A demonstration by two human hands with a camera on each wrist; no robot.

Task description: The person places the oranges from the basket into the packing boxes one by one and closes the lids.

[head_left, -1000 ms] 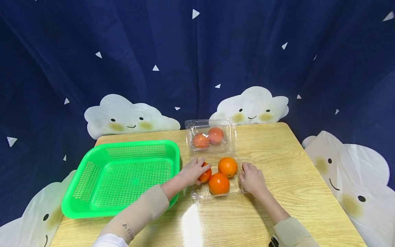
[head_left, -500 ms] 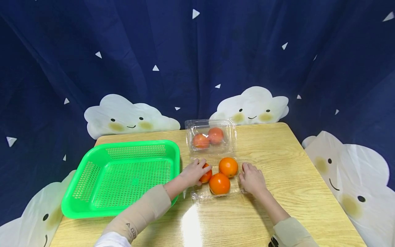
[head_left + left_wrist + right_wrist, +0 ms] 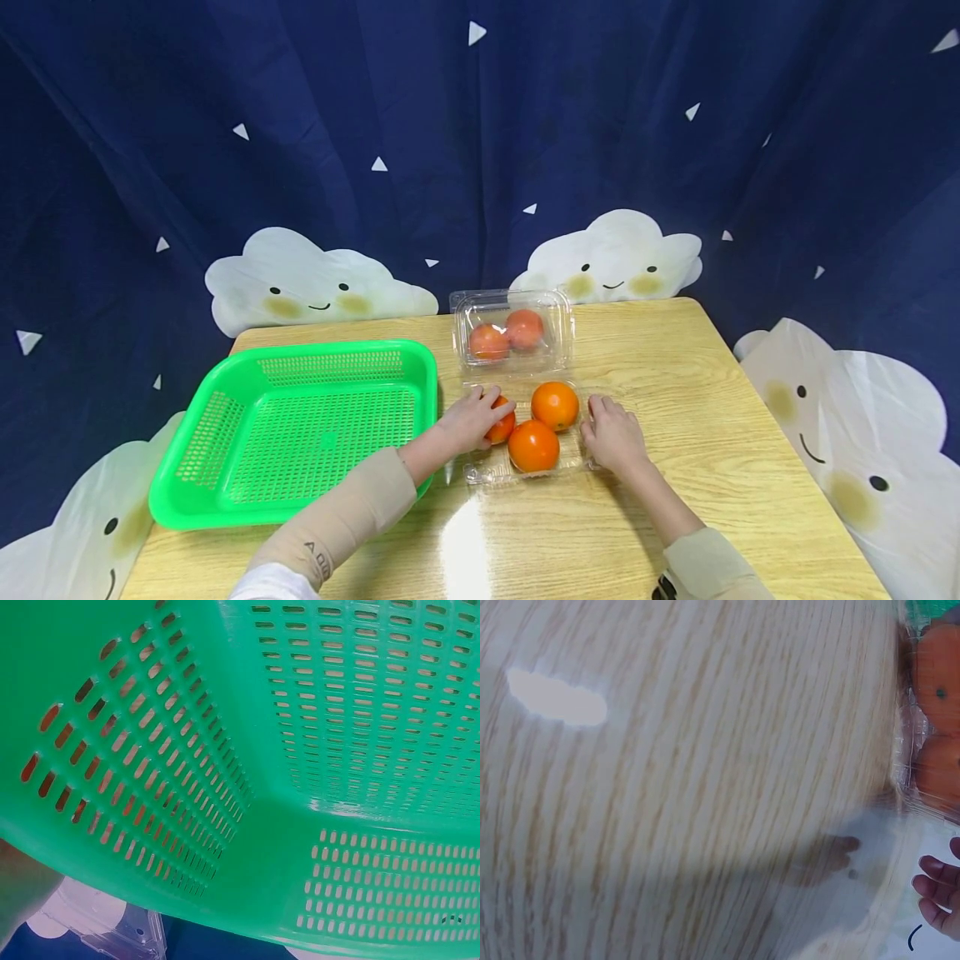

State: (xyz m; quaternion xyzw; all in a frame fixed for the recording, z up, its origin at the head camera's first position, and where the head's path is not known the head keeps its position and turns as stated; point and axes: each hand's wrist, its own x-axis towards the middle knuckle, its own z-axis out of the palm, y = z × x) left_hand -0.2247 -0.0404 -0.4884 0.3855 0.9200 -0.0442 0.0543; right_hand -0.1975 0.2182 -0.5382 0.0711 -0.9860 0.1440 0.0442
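My left hand (image 3: 468,418) reaches over the basket's right side and grips a round orange-red fruit (image 3: 501,425), its fingers curled over the top. That fruit sits at the left end of a clear plastic clamshell box (image 3: 487,477). Two oranges, a front one (image 3: 533,447) and a back one (image 3: 555,406), lie beside it in the box. At the box's right edge is my right hand (image 3: 615,437), its fingers loosely bent; whether they touch the plastic I cannot tell. In the right wrist view those fingers (image 3: 934,889) hold nothing, and an orange (image 3: 939,690) shows through the box wall.
A green perforated basket (image 3: 330,352) stands left of the box and fills most of the left wrist view. Behind, two reddish round fruits (image 3: 525,330) show through clear plastic (image 3: 558,358). The wooden table (image 3: 720,467) meets a dark blue curtain (image 3: 420,125) at the back.
My left hand and the fruits in the box have shifted very slightly right since one second ago. Over the last half second hardly anything moves. The right hand stays in place.
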